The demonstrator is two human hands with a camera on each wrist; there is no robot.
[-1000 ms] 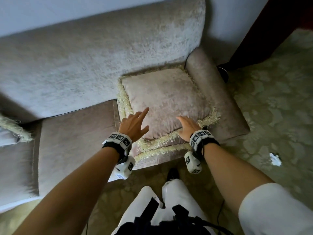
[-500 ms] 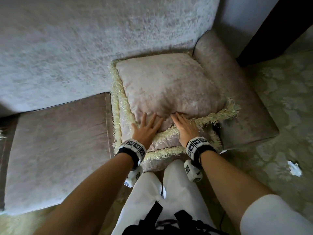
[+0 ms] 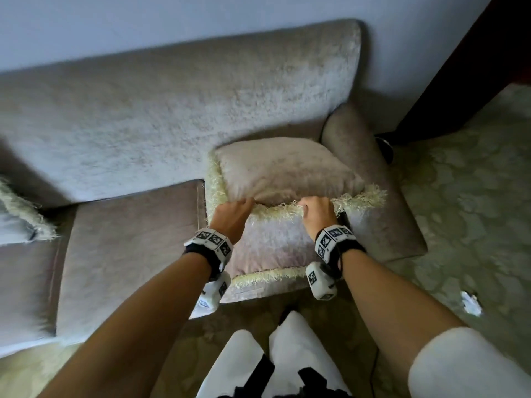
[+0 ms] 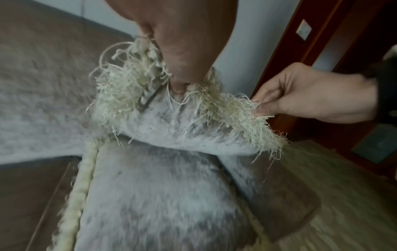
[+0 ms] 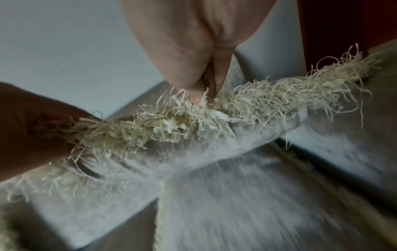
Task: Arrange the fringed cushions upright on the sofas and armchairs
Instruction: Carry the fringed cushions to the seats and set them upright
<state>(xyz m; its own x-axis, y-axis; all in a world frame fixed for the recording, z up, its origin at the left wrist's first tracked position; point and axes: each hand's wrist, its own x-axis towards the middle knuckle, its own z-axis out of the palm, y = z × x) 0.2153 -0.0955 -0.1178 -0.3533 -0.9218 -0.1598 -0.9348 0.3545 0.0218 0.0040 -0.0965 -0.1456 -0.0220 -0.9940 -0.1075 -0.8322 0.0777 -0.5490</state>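
Top cushion: pale pink-grey velvet with a cream fringe, lying at the right end of the sofa seat on a second cushion of the same kind; its near edge is raised off the one beneath, between the two hands.
Fringe: shaggy cream threads along the near edge, bunched where both hands take hold.
Left grip: left hand has its fingers curled over the near edge toward its left corner, holding the fringe and fabric; the left wrist view shows the fingers buried in the threads.
Right grip: right hand is closed round the same edge just to the right of the left hand, the two near each other but apart; the right wrist view shows the fingertips pinching the fringe.
Lower cushion: lies flat directly under both hands, its own fringed edge at the front of the seat, below the wrists.
Sofa: grey-beige plush; backrest beyond the hands, bare seat cushion to the left of the left hand, low armrest just right of the right hand.
Third cushion: only a fringed corner shows, far left of the left hand.
Floor: patterned pale green carpet to the right of the armrest, with a small white scrap on it.
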